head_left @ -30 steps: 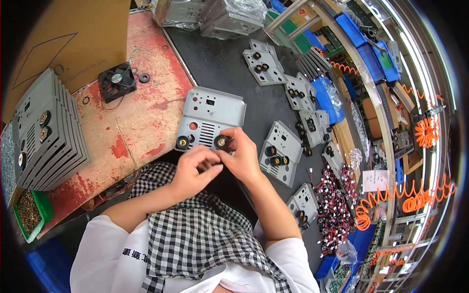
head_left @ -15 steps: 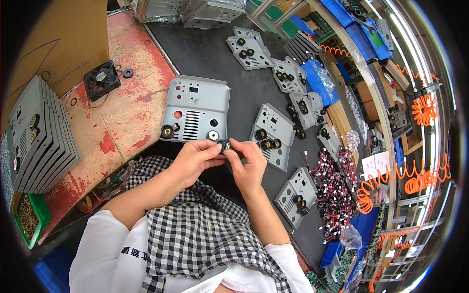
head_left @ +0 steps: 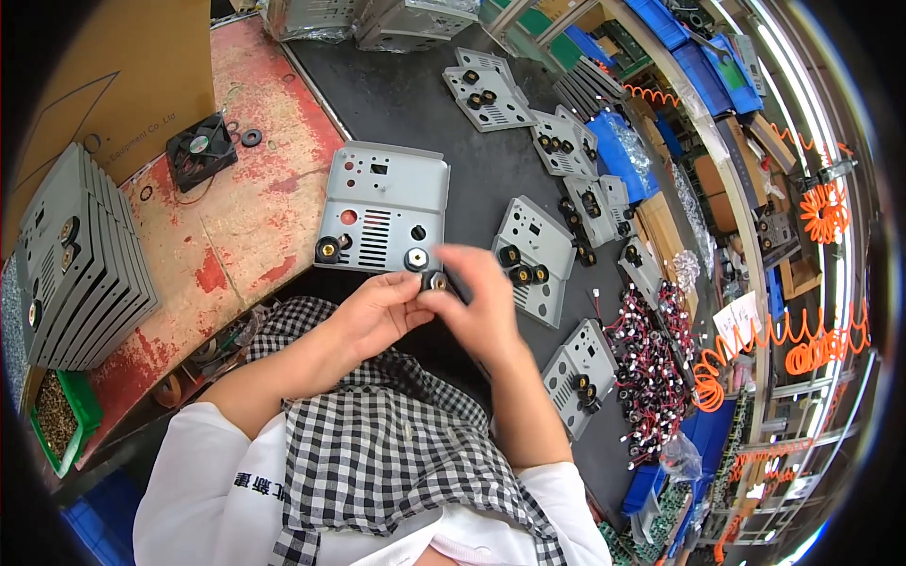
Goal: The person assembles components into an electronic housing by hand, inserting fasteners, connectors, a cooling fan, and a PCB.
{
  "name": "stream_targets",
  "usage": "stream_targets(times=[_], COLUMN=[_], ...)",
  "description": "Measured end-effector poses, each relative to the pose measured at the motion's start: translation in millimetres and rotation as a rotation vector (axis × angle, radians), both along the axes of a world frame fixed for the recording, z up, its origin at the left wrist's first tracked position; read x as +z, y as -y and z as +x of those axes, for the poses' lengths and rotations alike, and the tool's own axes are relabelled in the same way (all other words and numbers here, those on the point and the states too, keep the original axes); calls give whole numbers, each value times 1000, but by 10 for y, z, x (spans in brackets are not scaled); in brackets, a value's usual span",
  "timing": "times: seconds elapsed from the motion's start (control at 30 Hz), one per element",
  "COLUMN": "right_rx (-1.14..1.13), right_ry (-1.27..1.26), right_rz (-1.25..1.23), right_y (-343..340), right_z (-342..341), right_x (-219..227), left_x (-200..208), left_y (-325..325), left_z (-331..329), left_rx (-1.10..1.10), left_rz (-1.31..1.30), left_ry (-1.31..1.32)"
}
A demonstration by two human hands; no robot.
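dark tabletop (head_left: 396, 104) spans the middle of the head view, with a grey metal panel (head_left: 401, 189) lying on it. just beside the panel's near edge, the left hand (head_left: 368, 311) has its fingers pinching a black round connector (head_left: 437, 280). around that connector's right side the right hand (head_left: 489, 307) blurs; whether its fingers grip, i cannot tell. drilled grey panels (head_left: 540, 241) lie right; a black fan (head_left: 200, 151) sits far left.

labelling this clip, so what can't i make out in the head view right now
Black round connector with a brass centre: head view, partly covered by the left hand.
Grip of the right hand: head view, fingers blurred.
Grey metal boxes in clear plastic wrap: head view, cut off by the upper edge.
Small brass-coloured pieces in the green plastic bin: head view, too small to count.
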State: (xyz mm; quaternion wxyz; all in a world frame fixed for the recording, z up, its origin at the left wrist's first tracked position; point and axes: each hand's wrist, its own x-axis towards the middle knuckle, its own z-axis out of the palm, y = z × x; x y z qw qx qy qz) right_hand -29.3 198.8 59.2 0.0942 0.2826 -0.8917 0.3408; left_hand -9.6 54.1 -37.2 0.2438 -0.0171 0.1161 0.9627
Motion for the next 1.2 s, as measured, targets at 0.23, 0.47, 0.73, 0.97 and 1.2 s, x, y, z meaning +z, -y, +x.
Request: stream_targets(times=[0.23, 0.47, 0.73, 0.97, 1.2], right_rx=[105, 125, 139, 96, 208], right_ry=[210, 27, 61, -33, -54], right_rz=[-56, 183, 137, 201, 179], right_y=[-72, 86, 84, 63, 19], right_z=[-40, 9, -80, -63, 2], right_x=[11, -126, -244, -310, -260], left_x=[-35, -260, -246, -348, -367], left_y=[57, 93, 85, 103, 141], left_z=[-17, 92, 75, 86, 137], left_rx=[11, -11, 10, -14, -77], left_rz=[-68, -60, -58, 6, -44], left_ry=[-43, 49, 80, 52, 57])
